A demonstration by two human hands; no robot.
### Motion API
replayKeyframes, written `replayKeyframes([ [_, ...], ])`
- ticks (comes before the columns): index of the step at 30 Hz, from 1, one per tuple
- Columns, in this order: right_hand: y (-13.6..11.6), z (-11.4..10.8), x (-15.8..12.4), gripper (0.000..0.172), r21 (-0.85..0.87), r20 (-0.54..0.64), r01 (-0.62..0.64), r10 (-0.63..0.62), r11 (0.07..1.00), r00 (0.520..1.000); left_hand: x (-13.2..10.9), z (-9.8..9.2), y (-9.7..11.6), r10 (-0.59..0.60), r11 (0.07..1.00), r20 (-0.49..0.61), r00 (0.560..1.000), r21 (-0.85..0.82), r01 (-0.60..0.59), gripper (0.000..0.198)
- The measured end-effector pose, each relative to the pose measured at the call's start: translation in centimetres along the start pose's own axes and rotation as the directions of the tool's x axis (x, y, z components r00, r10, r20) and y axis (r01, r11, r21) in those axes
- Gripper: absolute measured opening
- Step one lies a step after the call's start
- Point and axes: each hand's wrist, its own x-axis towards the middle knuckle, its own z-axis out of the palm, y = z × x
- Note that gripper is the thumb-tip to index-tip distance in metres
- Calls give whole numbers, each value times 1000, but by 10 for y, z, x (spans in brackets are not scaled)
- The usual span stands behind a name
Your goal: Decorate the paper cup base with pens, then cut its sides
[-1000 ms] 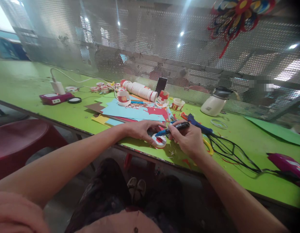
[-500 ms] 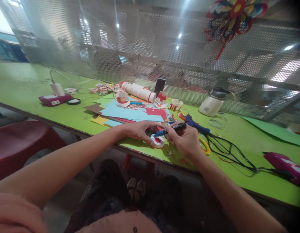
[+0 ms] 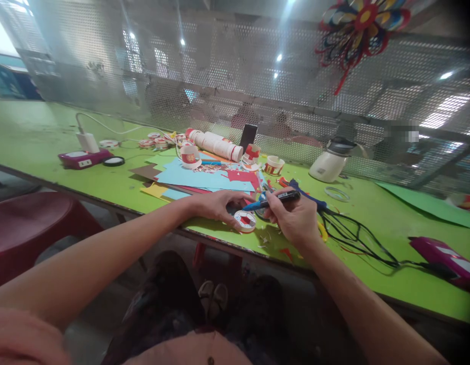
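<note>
White disc (image 3: 244, 221) against left fingers (image 3: 231, 219); marker (image 3: 275, 201) near its rim

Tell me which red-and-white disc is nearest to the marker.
The disc at the table's near edge, touched by the left hand; the other discs lie farther back, left of the phone.

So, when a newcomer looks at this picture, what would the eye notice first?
Probably the many-coloured ornament at the upper right, hanging before the perforated screen. Then, likely, the near edge of the green table, where the right hand holds a marker by a red-centred white disc and the left hand touches that disc.
</note>
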Motion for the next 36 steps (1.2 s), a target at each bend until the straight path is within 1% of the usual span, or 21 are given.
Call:
replayKeyframes([
  [3,-1,0,0,26,-9,-23,7,-7,1000,1000,0,0,2,-6,1000,10,1000,-11,6,79],
  [11,2,2,1,26,-95,37,17,-14,995,999,0,1,5,-13,1000,8,1000,-1,13,79],
  [20,7,1,0,25,-109,57,37,-31,993,998,0,1,8,-17,1000,7,1000,-20,18,79],
  [29,5,2,1,26,-115,62,31,-24,993,998,0,0,3,-8,1000,5,1000,-10,8,81],
  [36,5,2,0,26,-128,59,39,-32,991,998,0,1,8,-17,1000,-1,1000,-20,17,79],
])
